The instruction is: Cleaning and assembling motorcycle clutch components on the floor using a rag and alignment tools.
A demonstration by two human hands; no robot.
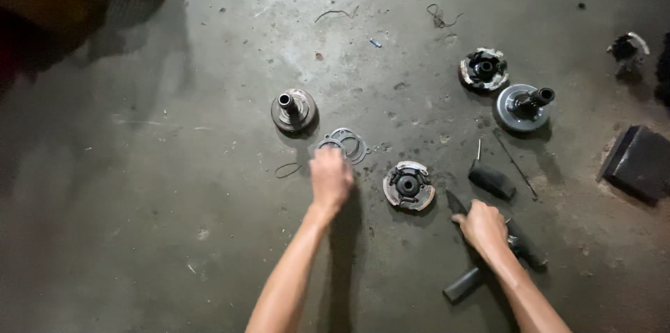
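Observation:
My left hand (330,178) reaches forward over the concrete floor, its fingers at the near edge of a flat thin metal ring plate (345,143); whether it grips the plate is unclear. Just beyond stands a round metal hub with an upright shaft (294,110). My right hand (483,227) is closed around a dark tool with a black handle (466,283), its tip pointing up-left. A round clutch part with worn shoes (408,186) lies between my hands.
A second clutch part (484,69) and a grey disc with a shaft (525,105) sit at the back right. A black grip (492,182) and thin rod (515,163) lie near them. A dark box (638,160) is at the right edge.

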